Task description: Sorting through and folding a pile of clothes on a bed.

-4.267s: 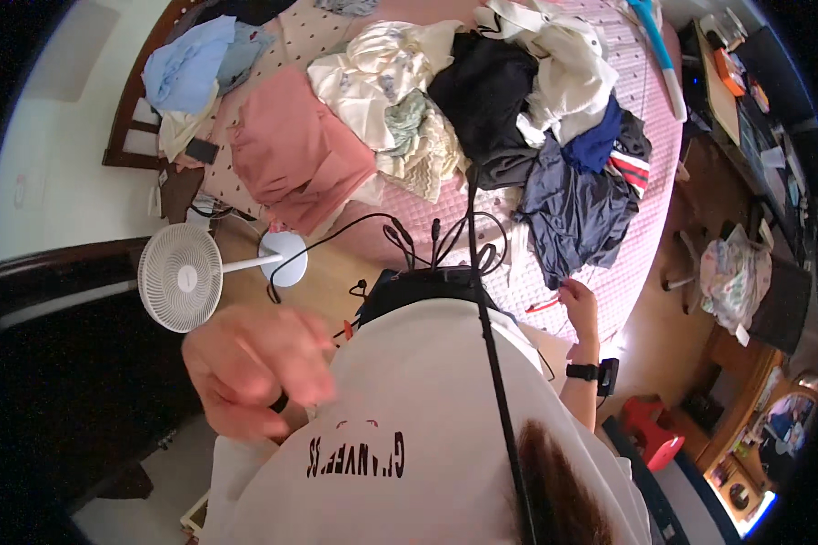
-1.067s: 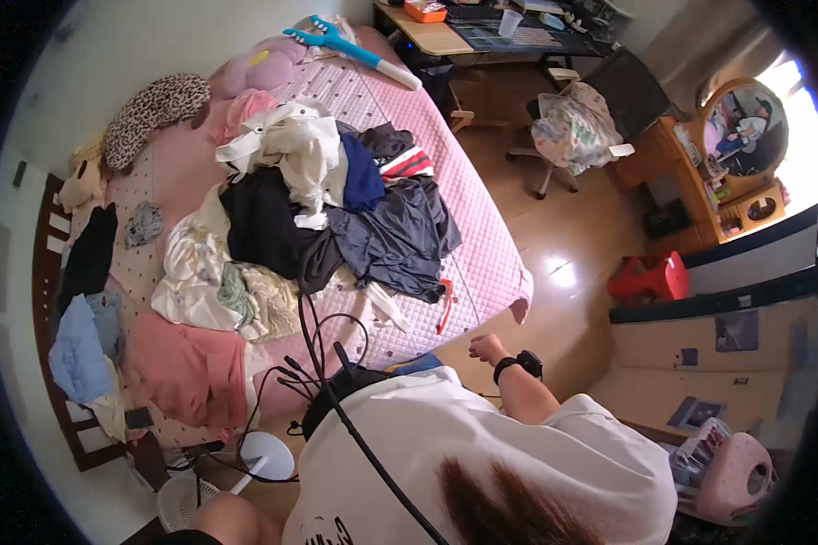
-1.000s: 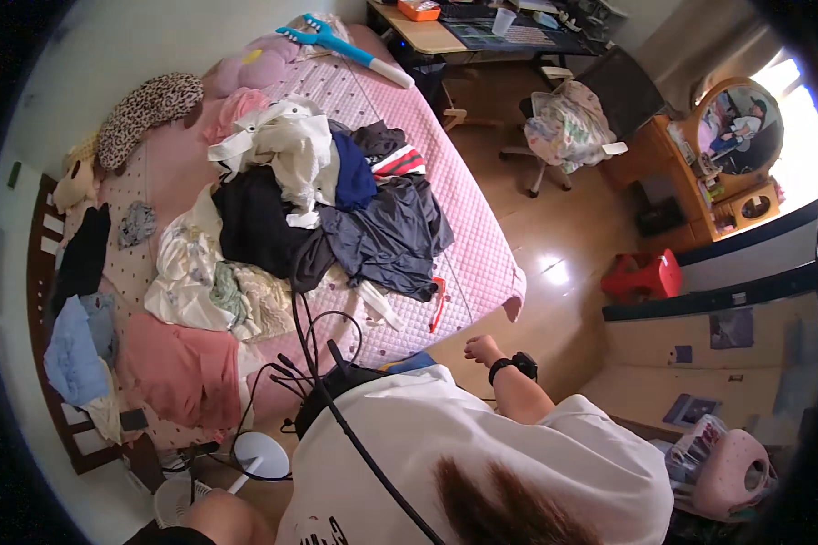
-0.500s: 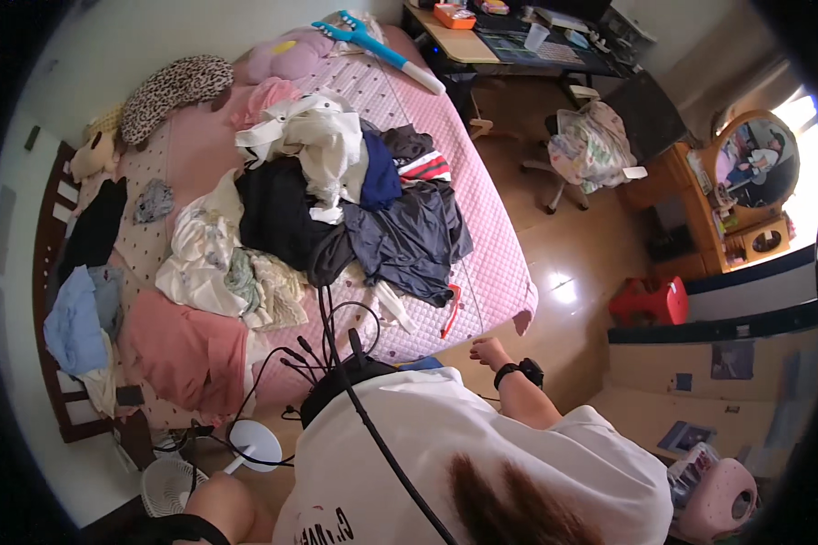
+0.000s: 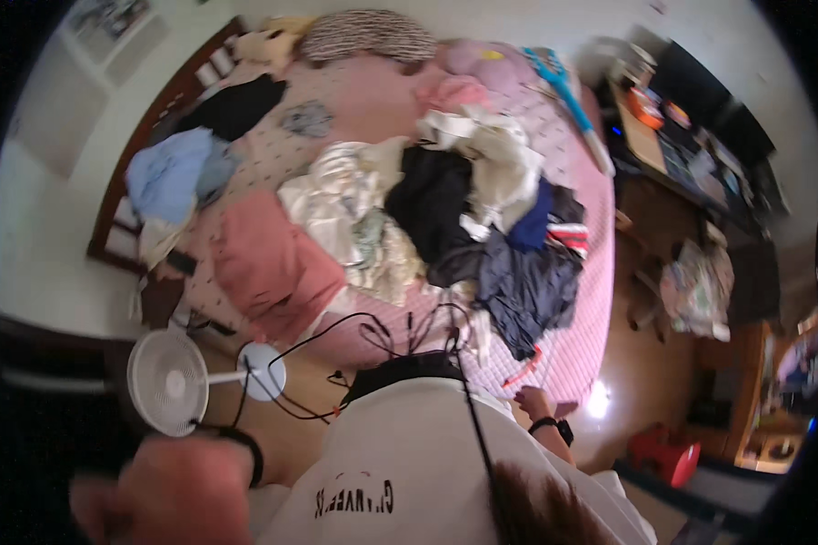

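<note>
Since the picture half a second ago, the left hand (image 5: 173, 495) has come into view at lower left, and the bed (image 5: 580, 359) now sits more squarely ahead. That hand is near the lens and badly blurred, so its fingers cannot be read. Right hand (image 5: 533, 401) sits low by the bed's edge, just beside a slim red item (image 5: 523, 366); whether its fingers are closed, or touch anything, cannot be told. Beyond lies a dark grey garment (image 5: 529, 291), crumpled against black clothing (image 5: 432, 204) and white clothing (image 5: 504, 173), seemingly dropped loosely rather than folded. A pink garment (image 5: 268, 263) spreads flatter leftward, perhaps laid apart. Farthest, a patterned bolster (image 5: 368, 38) rests by the wall, probably for keeping.
</note>
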The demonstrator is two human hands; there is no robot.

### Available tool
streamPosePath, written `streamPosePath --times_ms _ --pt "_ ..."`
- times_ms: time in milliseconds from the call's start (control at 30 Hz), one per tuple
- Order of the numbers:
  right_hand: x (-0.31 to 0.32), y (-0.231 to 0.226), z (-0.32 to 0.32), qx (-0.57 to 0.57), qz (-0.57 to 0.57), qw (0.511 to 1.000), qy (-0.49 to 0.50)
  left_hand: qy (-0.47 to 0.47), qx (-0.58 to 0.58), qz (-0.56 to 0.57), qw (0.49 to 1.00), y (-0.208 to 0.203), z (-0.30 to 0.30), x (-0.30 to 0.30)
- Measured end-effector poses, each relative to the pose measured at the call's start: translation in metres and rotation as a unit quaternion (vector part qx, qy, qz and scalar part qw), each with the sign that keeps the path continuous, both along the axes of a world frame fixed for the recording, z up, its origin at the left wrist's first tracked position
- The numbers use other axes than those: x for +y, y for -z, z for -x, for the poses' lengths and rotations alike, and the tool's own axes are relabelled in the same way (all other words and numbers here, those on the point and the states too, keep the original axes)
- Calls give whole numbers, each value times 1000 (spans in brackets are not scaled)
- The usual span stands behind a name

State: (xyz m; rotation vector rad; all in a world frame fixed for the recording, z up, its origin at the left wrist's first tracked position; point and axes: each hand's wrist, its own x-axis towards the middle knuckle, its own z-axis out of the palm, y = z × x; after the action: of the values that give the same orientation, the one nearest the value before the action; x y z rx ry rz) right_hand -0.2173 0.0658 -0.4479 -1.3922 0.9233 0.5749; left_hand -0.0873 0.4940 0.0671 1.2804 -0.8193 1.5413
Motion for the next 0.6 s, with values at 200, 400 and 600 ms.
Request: streamPosePath --times_ms 200,400,600 --pt "6 -9 -22 67 21 994 79 -47 476 80 875 75 -22 28" --pt "-9 -3 -39 99 -15 995 30 -60 611 266 744 138 -2 63" --pt "-12 -10 -80 81 39 996 0 -58 610 260 746 139 -13 69"
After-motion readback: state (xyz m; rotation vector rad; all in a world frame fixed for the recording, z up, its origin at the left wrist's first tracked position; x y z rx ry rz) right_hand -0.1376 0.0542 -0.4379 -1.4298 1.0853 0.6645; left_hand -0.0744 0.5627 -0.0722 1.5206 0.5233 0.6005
